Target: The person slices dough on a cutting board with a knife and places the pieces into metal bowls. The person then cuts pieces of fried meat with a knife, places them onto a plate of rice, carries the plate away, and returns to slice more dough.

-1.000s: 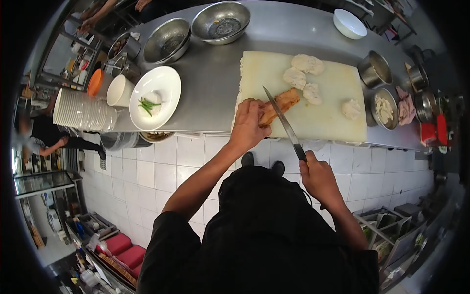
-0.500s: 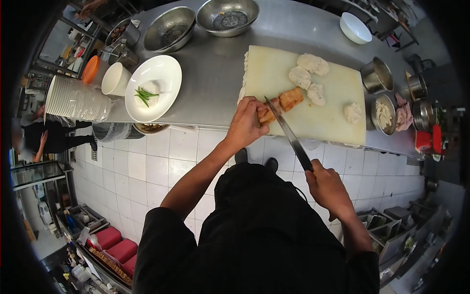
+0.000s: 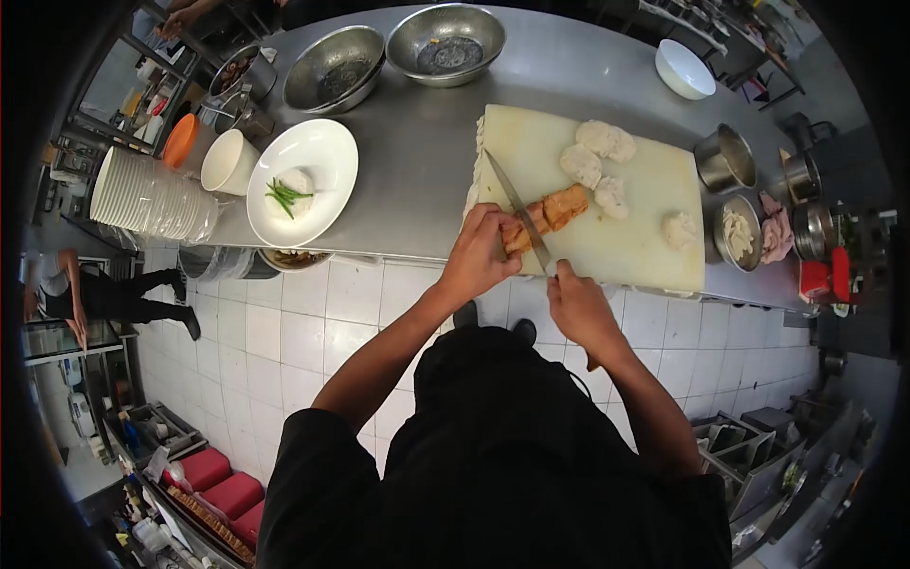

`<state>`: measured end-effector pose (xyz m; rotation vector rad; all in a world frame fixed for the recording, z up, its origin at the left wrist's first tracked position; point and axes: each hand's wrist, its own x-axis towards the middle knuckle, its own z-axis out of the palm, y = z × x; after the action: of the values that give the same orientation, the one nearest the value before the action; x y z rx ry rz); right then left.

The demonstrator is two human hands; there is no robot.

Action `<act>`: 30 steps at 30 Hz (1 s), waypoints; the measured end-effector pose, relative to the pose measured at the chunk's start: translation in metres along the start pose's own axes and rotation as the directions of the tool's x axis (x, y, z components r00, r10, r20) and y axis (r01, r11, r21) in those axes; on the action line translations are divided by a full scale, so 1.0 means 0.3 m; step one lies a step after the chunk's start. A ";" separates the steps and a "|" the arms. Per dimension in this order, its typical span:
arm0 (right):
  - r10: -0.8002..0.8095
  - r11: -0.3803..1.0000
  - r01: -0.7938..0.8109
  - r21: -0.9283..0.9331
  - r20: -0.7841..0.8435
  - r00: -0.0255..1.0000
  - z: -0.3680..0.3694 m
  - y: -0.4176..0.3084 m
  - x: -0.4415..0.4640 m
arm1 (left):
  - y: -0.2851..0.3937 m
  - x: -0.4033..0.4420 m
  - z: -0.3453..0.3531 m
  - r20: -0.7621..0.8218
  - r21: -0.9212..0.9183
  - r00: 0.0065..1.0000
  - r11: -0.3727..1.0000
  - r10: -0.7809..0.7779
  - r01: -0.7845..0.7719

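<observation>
On the white cutting board lies a strip of browned meat, cut across in places. My left hand grips its left end with bent fingers. My right hand is closed round the handle of a knife, whose blade crosses the meat just right of my left fingers, tip pointing up and left. Whether the edge is in the meat is hard to tell. Several pale, flat pieces lie above and right of the meat, one apart near the board's right edge.
Left of the board stand a white plate with white food and green strips, cups and stacked containers. Two metal bowls are behind. Right are a metal pot, a small bowl and pink meat. A person is far left.
The knife has slid forward and up-left across the meat, with my right hand moving left and closer to the board. My left hand keeps its hold. The cut pieces at the right have shifted slightly.
</observation>
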<state>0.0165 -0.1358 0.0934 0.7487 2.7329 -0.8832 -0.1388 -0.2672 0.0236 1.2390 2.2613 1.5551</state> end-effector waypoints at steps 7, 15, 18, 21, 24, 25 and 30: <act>0.128 0.991 -0.118 -0.061 0.196 0.972 -0.184 -0.114 -0.203 | -0.010 -0.043 -0.047 0.031 0.025 0.999 1.000 -0.012 0.011; 0.229 0.973 -0.216 -0.077 0.309 0.923 -0.225 -0.136 -0.270 | -0.023 -0.028 -0.030 0.016 0.022 0.999 0.999 0.035 -0.036; 0.191 0.982 -0.178 -0.069 0.299 0.935 -0.226 -0.125 -0.257 | -0.024 -0.028 -0.031 0.033 -0.003 0.999 1.000 0.006 -0.006; 0.012 1.000 -0.015 0.018 0.164 0.986 -0.038 -0.046 -0.128 | -0.028 -0.039 -0.026 0.053 -0.034 0.998 0.999 -0.027 0.029; -0.018 0.998 0.014 0.060 0.074 0.997 0.069 -0.021 -0.026 | -0.038 -0.024 -0.032 0.044 -0.032 0.999 0.999 0.008 -0.006; 0.003 0.998 -0.008 0.066 0.075 0.997 0.072 -0.026 -0.024 | -0.036 -0.034 -0.028 0.047 -0.033 0.999 0.999 0.022 -0.020; 0.068 0.995 -0.070 0.065 0.037 0.997 -0.041 -0.065 -0.097 | -0.015 -0.036 -0.031 0.045 0.030 0.999 1.000 -0.003 0.002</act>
<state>0.0315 -0.1542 0.1222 0.8263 2.6420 -0.9661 -0.1391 -0.2819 0.0208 1.2650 2.2660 1.4822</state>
